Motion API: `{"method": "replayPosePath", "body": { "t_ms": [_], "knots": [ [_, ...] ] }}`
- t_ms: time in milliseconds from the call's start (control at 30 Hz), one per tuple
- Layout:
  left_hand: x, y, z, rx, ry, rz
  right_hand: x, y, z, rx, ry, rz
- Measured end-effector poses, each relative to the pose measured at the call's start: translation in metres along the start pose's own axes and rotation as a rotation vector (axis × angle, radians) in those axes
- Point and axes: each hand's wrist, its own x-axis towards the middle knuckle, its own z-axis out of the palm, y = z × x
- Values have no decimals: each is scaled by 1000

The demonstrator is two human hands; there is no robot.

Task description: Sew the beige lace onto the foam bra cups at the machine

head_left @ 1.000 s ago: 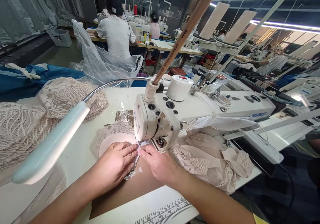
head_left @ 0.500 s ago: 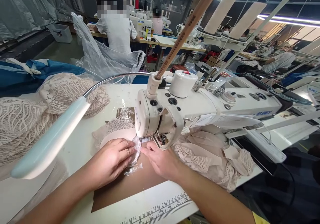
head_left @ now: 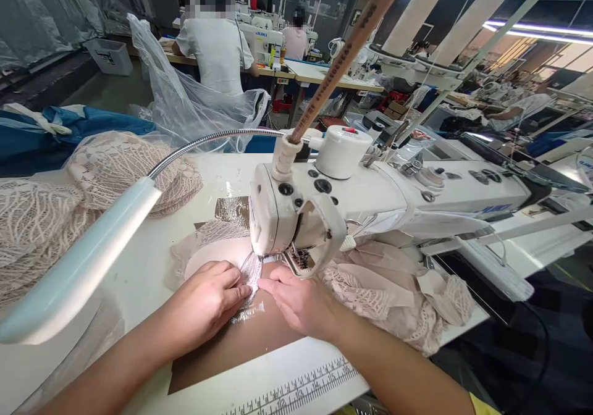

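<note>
Against the left hand (head_left: 210,301), lace (head_left: 251,270).

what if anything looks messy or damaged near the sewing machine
Nothing looks clearly broken or spilled. Only the clear tape on the brown sheet, near the left hand, stands out: it looks creased against the smoother sheet.

Ceiling tubes (head_left: 540,33) glare, grey sheeting (head_left: 60,16) sits dim, and the lace strip (head_left: 251,270) gleams.
</note>
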Motion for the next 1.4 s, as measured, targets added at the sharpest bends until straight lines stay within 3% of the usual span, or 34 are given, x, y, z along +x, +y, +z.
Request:
{"method": "replayPosePath", "body": {
  "t_ms": [200, 400, 600, 1000, 1133, 1300, 1400],
  "knots": [
    [6, -1, 1, 25, -19, 4, 4, -3, 1, -60, -89, -45],
    [16, -6, 7, 152, -90, -32, 4, -6, -1, -113, -67, -42],
    [18, -1, 9, 190, -69, -46, 2, -6, 0, -142, -80, -26],
    [25, 6, 3, 185, -29, -183, 11, -3, 3, -211, -59, 162],
    [19, 6, 0, 215, 8, -201, 9, -1, 5, -189, 16, 229],
    [13, 7, -4, 152, 39, -104, 3, -1, 3, -128, -53, 78],
    [11, 6, 1, 130, 25, -15, 3, -3, 0, -139, -68, 60]
  ]
}}
